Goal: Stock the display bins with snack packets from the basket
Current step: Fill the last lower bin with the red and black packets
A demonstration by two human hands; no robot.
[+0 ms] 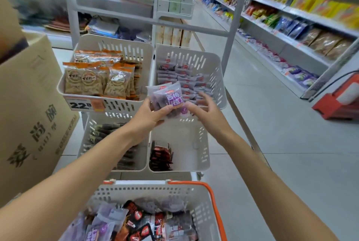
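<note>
You were mid-stocking: your left hand (pixel 149 114) gripped purple snack packets (pixel 171 98) at the front of the upper right bin (pixel 214 66), your right hand (pixel 206 109) loose-fingered beside them; next, I judged, they needed laying onto the matching rows.

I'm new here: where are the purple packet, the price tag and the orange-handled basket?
purple packet (pixel 173 100): head view, purple label.
price tag (pixel 80 105): head view, printed number.
basket (pixel 186 183): head view, orange handle.
</note>
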